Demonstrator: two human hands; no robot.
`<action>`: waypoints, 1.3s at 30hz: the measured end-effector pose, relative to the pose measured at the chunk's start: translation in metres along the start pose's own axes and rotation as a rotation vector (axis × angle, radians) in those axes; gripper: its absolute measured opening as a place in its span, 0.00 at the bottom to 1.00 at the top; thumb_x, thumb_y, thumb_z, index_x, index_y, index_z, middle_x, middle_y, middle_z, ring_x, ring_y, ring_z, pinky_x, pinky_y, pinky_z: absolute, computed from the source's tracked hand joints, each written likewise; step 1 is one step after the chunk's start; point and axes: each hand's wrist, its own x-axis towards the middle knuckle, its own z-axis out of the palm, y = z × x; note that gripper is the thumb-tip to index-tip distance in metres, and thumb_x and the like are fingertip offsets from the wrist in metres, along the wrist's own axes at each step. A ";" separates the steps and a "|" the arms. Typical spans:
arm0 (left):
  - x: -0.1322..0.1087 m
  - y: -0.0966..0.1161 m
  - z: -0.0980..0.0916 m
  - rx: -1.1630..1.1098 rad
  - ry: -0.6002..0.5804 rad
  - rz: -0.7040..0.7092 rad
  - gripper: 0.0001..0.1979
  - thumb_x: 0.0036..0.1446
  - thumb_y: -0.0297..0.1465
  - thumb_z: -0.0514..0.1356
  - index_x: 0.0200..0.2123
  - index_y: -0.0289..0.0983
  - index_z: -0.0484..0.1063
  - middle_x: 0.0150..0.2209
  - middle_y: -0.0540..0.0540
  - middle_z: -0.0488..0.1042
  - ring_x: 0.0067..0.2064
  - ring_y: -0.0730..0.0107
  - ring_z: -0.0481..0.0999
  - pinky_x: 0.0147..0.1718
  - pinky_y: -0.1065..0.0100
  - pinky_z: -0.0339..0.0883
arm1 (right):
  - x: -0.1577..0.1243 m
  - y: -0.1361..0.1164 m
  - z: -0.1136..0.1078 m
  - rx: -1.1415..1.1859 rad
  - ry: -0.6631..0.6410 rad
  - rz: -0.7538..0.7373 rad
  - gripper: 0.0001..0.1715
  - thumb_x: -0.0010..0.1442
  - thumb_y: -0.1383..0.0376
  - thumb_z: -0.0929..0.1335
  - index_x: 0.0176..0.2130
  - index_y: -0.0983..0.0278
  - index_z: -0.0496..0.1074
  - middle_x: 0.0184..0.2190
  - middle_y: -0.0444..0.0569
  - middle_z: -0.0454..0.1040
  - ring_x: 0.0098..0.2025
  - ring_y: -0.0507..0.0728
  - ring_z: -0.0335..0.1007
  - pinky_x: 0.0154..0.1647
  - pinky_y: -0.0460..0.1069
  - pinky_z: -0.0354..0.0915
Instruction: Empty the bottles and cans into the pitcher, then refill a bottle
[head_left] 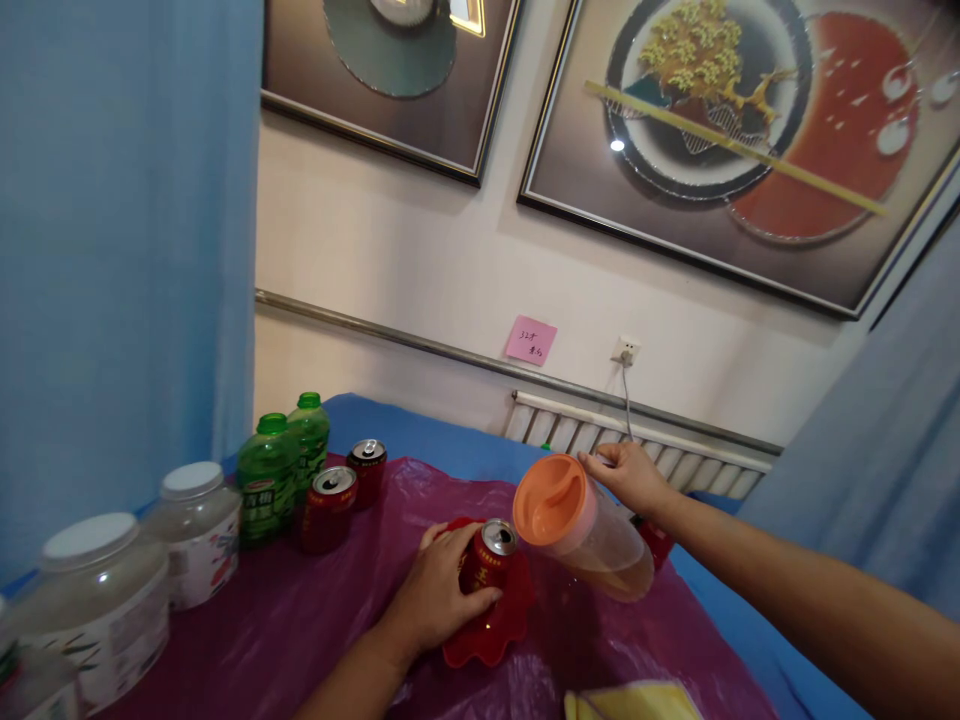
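My left hand (435, 590) is wrapped round a red drink can (489, 560) with an open top, which stands on a red scalloped plate (491, 630). My right hand (630, 475) grips the handle of a clear plastic pitcher (592, 535) with an orange lid (550, 498). The pitcher is tilted toward the can, lid facing me, with amber liquid pooled in its lower side. Its spout sits just right of the can's top. No liquid stream is visible.
Two more red cans (330, 505) and two green bottles (270, 480) stand at the left on a purple plastic sheet (300, 620) over a blue cloth. Two white-lidded jars (199, 530) sit at the far left. A yellow object (637, 700) lies at the bottom edge.
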 end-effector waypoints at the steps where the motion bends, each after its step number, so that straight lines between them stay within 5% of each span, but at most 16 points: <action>1: 0.000 0.001 0.000 0.000 -0.001 -0.003 0.36 0.43 0.33 0.71 0.58 0.42 0.70 0.57 0.41 0.77 0.60 0.45 0.72 0.65 0.41 0.52 | 0.000 0.000 0.000 -0.003 -0.002 0.004 0.31 0.58 0.45 0.64 0.19 0.59 0.47 0.17 0.37 0.44 0.21 0.48 0.41 0.22 0.48 0.39; 39: 0.000 0.002 -0.001 -0.018 -0.008 0.003 0.36 0.43 0.33 0.72 0.58 0.41 0.69 0.57 0.40 0.76 0.60 0.45 0.71 0.66 0.41 0.51 | 0.000 -0.007 -0.004 -0.010 -0.012 -0.003 0.30 0.58 0.46 0.64 0.19 0.58 0.48 0.17 0.37 0.45 0.21 0.49 0.42 0.22 0.48 0.39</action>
